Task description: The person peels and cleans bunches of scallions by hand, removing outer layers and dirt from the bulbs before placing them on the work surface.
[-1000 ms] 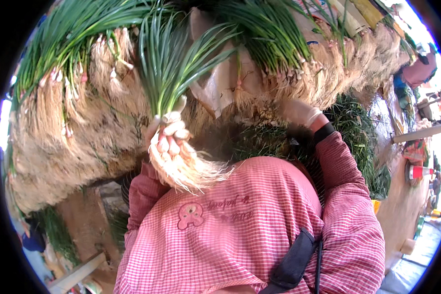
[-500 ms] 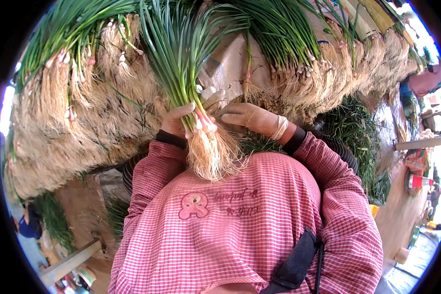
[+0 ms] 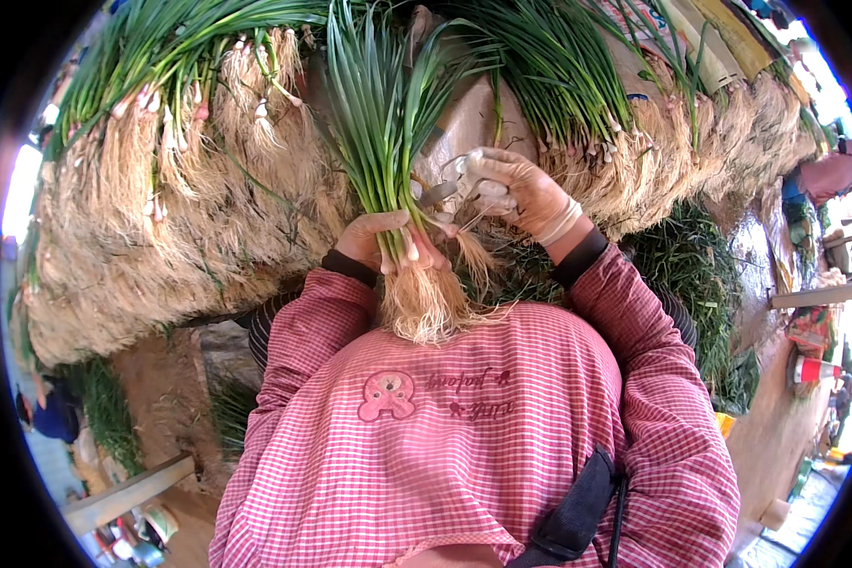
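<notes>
My left hand [image 3: 367,235], in a pale glove, is closed around a bunch of green garlic [image 3: 381,156]. The green leaves fan upward, and the pinkish-white bulbs and pale stringy roots [image 3: 426,301] hang just above my lap. To the right of the bunch, my gloved right hand [image 3: 519,191] is raised with its fingers curled together. What sits in its fingertips is too small to make out. One stalk with its own roots [image 3: 471,251] sticks out sideways from the bunch, just below those fingertips.
Ahead, long heaps of green garlic [image 3: 563,85] lie with roots [image 3: 161,265] toward me. Loose green leaves [image 3: 696,275] are piled on the right. A red-checked apron [image 3: 445,407] covers my front. Farther right stands a red and white cone [image 3: 809,369].
My right hand has lifted up and to the right, its fingers now curled. The bunch has shifted slightly right with my left hand, and one stalk now juts out from it.
</notes>
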The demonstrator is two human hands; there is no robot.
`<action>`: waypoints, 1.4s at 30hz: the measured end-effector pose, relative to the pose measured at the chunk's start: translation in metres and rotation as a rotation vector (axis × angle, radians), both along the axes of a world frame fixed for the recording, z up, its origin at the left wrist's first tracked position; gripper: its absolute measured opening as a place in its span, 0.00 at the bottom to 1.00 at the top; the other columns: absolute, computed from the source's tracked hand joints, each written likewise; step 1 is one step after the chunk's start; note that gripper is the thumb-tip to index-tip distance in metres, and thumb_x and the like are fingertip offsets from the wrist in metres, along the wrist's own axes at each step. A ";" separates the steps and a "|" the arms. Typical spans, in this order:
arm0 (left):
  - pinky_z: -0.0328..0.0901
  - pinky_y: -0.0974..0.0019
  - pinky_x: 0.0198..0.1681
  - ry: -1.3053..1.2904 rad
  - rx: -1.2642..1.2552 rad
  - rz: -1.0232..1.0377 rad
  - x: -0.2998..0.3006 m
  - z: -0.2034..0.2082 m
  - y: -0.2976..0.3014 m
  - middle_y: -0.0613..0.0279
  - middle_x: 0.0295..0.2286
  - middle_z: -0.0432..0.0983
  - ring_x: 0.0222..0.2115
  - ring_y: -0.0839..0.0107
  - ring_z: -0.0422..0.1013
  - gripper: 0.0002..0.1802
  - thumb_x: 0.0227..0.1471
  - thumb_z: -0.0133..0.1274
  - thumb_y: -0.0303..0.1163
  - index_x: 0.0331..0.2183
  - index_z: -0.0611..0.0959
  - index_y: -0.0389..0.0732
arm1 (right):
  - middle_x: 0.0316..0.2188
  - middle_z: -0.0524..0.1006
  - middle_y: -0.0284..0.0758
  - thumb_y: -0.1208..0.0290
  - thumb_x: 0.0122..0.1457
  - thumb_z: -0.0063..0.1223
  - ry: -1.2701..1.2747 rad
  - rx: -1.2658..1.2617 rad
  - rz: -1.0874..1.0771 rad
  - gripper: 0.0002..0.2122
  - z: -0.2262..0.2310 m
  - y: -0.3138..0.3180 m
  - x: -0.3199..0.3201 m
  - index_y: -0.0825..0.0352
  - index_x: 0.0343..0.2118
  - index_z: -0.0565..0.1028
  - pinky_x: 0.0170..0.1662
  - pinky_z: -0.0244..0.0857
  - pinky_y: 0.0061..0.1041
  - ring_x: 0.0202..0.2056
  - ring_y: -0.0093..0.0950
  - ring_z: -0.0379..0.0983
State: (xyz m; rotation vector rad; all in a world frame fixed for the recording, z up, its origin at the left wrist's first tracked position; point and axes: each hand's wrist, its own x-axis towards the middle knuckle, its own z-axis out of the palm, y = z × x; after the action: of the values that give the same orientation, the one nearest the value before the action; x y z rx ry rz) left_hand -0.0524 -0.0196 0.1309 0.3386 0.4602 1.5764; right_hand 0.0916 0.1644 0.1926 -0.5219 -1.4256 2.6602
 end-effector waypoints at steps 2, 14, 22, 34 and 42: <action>0.68 0.31 0.38 0.011 0.055 0.066 0.001 0.000 0.003 0.44 0.49 0.68 0.43 0.40 0.71 0.30 0.45 0.56 0.28 0.51 0.67 0.40 | 0.22 0.70 0.24 0.71 0.63 0.45 0.114 -0.096 0.007 0.08 -0.003 0.012 0.010 0.67 0.40 0.72 0.17 0.50 0.10 0.14 0.12 0.56; 0.71 0.60 0.38 -0.114 0.271 0.093 0.005 0.010 0.000 0.70 0.26 0.64 0.28 0.75 0.66 0.32 0.47 0.58 0.31 0.51 0.63 0.43 | 0.44 0.77 0.39 0.64 0.59 0.48 -0.713 2.193 0.793 0.15 -0.082 0.068 0.057 0.64 0.47 0.75 0.47 0.69 0.31 0.44 0.36 0.74; 0.68 0.54 0.47 0.215 0.081 0.344 -0.004 0.025 0.006 0.55 0.43 0.73 0.41 0.62 0.72 0.26 0.46 0.59 0.31 0.48 0.69 0.43 | 0.34 0.78 0.46 0.58 0.55 0.56 -0.554 1.519 -0.023 0.20 -0.105 0.103 -0.034 0.71 0.42 0.73 0.42 0.68 0.32 0.36 0.38 0.76; 0.70 0.65 0.26 0.358 -0.271 -0.027 -0.008 -0.017 0.007 0.50 0.22 0.77 0.20 0.62 0.74 0.17 0.54 0.50 0.39 0.28 0.80 0.31 | 0.33 0.77 0.44 0.61 0.60 0.47 -0.107 1.533 0.506 0.14 -0.055 0.001 0.010 0.65 0.43 0.73 0.39 0.70 0.34 0.33 0.38 0.76; 0.62 0.77 0.16 0.511 -0.316 -0.101 0.016 -0.010 0.022 0.53 0.24 0.79 0.17 0.72 0.72 0.19 0.58 0.46 0.39 0.31 0.82 0.31 | 0.38 0.76 0.48 0.64 0.62 0.46 -0.165 1.648 0.032 0.16 -0.065 0.035 -0.039 0.73 0.43 0.72 0.44 0.67 0.33 0.39 0.42 0.74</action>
State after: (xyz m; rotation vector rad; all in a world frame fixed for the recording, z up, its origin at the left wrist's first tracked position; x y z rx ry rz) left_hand -0.0364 0.0022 0.1204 0.5125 1.0563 1.2848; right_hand 0.0527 0.1995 0.1278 -0.4226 -2.8176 0.6900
